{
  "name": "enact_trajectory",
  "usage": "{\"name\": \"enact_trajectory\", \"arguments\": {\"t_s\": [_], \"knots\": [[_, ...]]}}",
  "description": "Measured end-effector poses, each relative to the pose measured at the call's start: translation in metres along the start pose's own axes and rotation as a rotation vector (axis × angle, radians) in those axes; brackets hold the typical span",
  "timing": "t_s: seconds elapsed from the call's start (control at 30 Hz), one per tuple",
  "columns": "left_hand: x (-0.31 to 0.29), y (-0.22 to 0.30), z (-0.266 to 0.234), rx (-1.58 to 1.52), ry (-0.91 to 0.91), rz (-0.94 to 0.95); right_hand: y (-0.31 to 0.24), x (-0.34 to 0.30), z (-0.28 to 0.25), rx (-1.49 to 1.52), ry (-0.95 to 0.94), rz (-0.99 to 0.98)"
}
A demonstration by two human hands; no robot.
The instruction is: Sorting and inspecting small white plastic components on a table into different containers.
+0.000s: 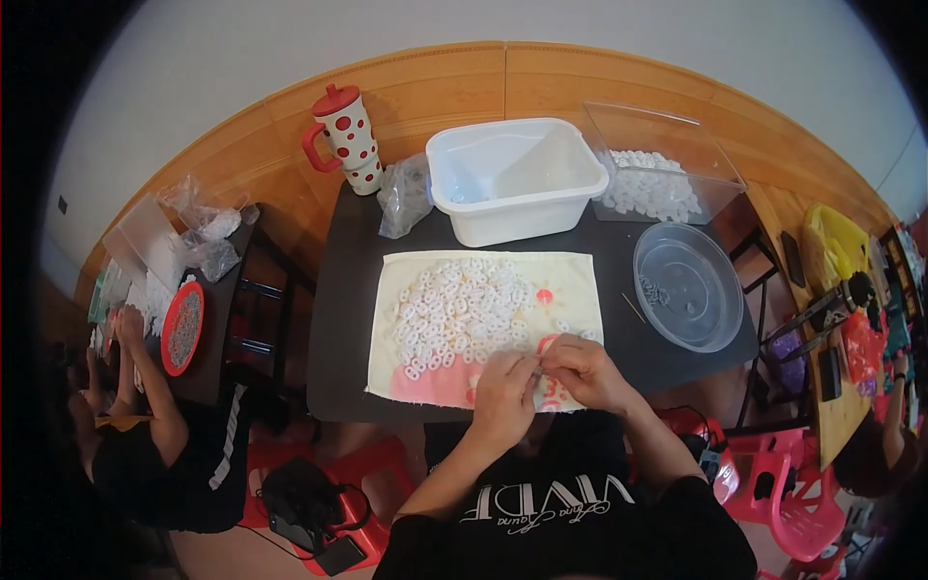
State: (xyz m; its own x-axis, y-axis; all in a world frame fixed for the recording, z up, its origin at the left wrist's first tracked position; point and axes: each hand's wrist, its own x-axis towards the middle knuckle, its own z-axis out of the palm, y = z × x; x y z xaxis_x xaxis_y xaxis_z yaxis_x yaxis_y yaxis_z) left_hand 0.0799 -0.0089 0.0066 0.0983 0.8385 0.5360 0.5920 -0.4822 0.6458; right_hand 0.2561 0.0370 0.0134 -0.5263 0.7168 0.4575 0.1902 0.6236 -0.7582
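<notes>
My left hand (507,391) and my right hand (585,370) meet over the front edge of a pale yellow towel (565,275). Both are closed in a pinch, fingertips together, and whatever is between them is too small and covered to make out. Just beyond and left of them, many small white oval rings (449,314) are heaped on the towel. A few more rings lie by my right hand. Off to the right is a round clear plastic tray (701,280) with small grey metal pieces (653,293) at its left side. A thin stick (632,307) lies beside that tray.
Behind the towel stand a white tub (517,229), a clear bin (720,198) of white pieces, a crumpled plastic bag (404,198) and a red-dotted tumbler (353,140). At the left table a person's hand (128,329) is near a red bowl (184,362). Red stools (362,536) flank me.
</notes>
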Motion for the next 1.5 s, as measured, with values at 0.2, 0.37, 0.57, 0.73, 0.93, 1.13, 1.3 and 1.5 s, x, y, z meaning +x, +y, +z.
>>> {"name": "enact_trajectory", "arguments": {"t_s": [0.2, 0.37, 0.57, 0.73, 0.93, 1.13, 1.3, 1.5], "knots": [[-0.002, -0.005, -0.001, 0.008, 0.001, -0.027, 0.002, 0.001, 0.003, -0.130, -0.021, -0.082], [-0.002, -0.006, -0.004, -0.048, -0.007, -0.006, -0.001, 0.000, 0.000, -0.200, 0.009, -0.131], [-0.004, -0.014, -0.010, -0.085, -0.078, 0.088, 0.002, -0.004, 0.004, -0.227, -0.048, -0.238], [-0.006, -0.013, -0.007, -0.065, -0.077, 0.111, -0.002, -0.005, 0.002, -0.262, -0.067, -0.265], [-0.003, -0.011, -0.008, -0.043, -0.116, 0.161, -0.001, -0.004, 0.001, -0.271, -0.102, -0.283], [-0.001, -0.010, -0.012, -0.039, -0.195, 0.179, -0.004, -0.003, -0.001, -0.258, -0.138, -0.290], [0.001, -0.009, -0.016, -0.027, -0.252, 0.201, -0.004, -0.001, -0.002, -0.231, -0.177, -0.284], [0.001, -0.011, -0.015, -0.033, -0.249, 0.194, 0.000, -0.001, -0.001, -0.227, -0.201, -0.271]]}}
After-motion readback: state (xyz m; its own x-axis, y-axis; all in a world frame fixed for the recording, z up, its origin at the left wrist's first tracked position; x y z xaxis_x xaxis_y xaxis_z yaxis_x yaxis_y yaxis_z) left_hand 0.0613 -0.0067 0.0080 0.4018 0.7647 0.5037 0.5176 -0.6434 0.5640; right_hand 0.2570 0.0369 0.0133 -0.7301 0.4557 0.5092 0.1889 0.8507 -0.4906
